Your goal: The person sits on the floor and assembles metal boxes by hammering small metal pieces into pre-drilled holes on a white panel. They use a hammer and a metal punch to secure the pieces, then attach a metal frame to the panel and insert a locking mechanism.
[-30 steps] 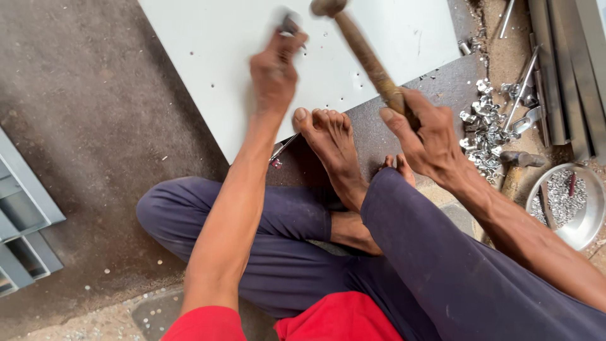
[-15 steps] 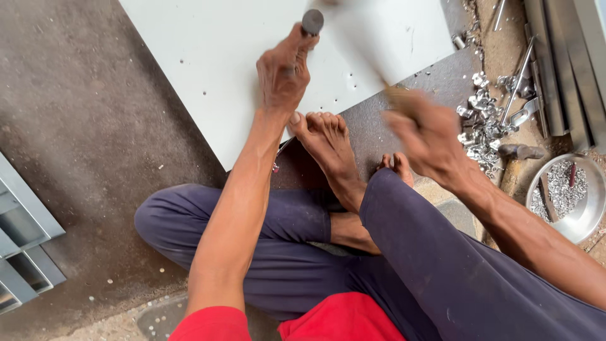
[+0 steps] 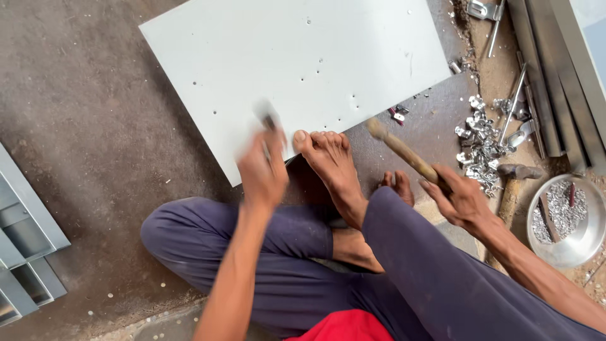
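Grey concrete floor (image 3: 82, 113), dusty and speckled with grit, fills the scene where we sit cross-legged in dark trousers, bare feet (image 3: 328, 164) resting on the near edge of a pale sheet (image 3: 297, 63) that lies flat on the ground. Small holes dot the sheet. At left, grey metal frames (image 3: 25, 252) lie on the floor. At right we see long metal bars (image 3: 549, 82), a heap of small shiny brackets (image 3: 483, 142), a second hammer (image 3: 514, 180) lying on the ground and a round metal bowl (image 3: 577, 221) holding small bits. We see no packages, labels or signs.

Our left hand (image 3: 262, 173), blurred by motion, is closed around a thin punch (image 3: 271, 120) whose tip is at the sheet near its front edge, just left of the toes. Our right hand (image 3: 464, 202) grips the wooden handle of a hammer (image 3: 404, 151), whose blurred head hangs low over the floor beside the sheet's edge.

Half a second ago the punch stood higher up on the sheet and the hammer was a blur in mid-swing; a second ago the hammer was raised high over the sheet. Both hands have since come lower and nearer to us.
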`<state>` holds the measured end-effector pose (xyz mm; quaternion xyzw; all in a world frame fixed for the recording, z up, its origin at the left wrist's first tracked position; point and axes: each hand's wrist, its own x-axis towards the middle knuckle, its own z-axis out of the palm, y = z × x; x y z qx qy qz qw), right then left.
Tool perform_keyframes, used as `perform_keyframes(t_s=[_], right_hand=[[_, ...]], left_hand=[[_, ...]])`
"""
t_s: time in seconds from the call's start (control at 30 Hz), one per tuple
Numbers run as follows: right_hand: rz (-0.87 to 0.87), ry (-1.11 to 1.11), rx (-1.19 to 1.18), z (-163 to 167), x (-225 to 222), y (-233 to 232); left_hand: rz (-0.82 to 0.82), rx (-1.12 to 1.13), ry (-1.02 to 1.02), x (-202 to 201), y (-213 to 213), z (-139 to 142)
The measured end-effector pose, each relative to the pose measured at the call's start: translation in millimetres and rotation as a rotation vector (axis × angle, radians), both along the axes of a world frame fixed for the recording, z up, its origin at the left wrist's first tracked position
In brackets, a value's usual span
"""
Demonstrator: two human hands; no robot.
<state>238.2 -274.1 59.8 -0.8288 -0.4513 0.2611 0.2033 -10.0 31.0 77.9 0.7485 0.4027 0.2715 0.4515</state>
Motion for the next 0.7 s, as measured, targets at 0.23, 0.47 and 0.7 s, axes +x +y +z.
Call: perform_keyframes(t_s=[0.23, 0.47, 0.7], right_hand=[[-0.011, -0.325, 0.129, -16, -3, 11], [-0.627, 1.059, 0.43, -22, -6, 165], [-0.414, 0.028, 0.171, -21, 36, 124]], left_hand=[[0.029, -0.301, 0.027, -60, -64, -33], [0.445, -0.928, -0.455, -66, 0, 0], [0.026, 0.091, 0.601, -60, -5, -17]])
